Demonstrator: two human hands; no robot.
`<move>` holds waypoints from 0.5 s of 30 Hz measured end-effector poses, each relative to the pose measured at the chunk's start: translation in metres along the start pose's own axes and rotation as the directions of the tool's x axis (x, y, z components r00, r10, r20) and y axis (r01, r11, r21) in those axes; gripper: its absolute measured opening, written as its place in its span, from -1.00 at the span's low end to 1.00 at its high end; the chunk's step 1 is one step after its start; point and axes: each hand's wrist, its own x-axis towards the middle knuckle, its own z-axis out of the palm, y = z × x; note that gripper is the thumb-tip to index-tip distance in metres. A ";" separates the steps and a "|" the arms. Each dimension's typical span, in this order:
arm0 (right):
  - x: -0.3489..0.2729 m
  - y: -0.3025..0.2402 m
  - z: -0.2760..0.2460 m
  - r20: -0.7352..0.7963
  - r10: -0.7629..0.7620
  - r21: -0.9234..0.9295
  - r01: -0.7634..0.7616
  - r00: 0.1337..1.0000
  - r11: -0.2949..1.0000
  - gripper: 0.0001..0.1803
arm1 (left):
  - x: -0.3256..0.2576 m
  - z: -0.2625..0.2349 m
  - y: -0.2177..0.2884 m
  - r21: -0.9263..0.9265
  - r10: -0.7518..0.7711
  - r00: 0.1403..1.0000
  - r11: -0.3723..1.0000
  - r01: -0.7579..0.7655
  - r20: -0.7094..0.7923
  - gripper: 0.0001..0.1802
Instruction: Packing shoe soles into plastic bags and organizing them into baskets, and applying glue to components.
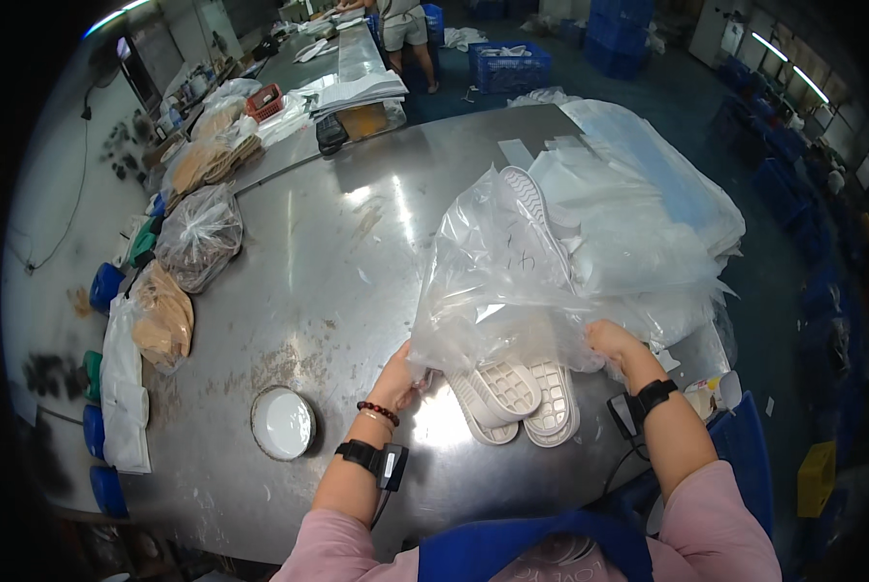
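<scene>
A clear plastic bag [459, 276] lies on the steel table, its open end turned toward me. My left hand [396, 380] pinches the left side of the bag's mouth, and my right hand [616, 345] grips the right side. Out of the mouth stick pale shoe soles [508, 390], side by side with their grid-patterned undersides up; their other ends are under the plastic. Farther off, a white sole with a ridged tread [526, 194] shows at the bag's far end, partly covered by film.
A stack of clear plastic bags [638, 209] covers the table's right side. A bowl of white liquid [285, 423] stands left of my left arm. Wrapped bundles [199, 238] line the left edge. At the back are a red basket [263, 102], blue crates [510, 68] and another person [404, 34].
</scene>
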 end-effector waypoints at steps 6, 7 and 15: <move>-0.078 -0.003 0.044 0.107 -0.210 0.961 -0.047 0.972 0.271 -0.55 | -0.030 0.019 0.006 -0.781 0.107 0.954 0.553 -0.292 -0.281 -0.30; -0.089 -0.019 0.049 -0.037 -0.190 0.988 0.064 0.981 0.138 -0.58 | -0.028 0.035 0.022 -0.802 0.113 0.932 0.480 -0.354 -0.344 -0.36; -0.125 0.003 0.053 0.295 -0.743 0.890 -0.456 0.601 -0.016 -0.70 | -0.063 0.048 -0.008 -0.921 0.210 0.962 0.382 0.082 0.173 -0.77</move>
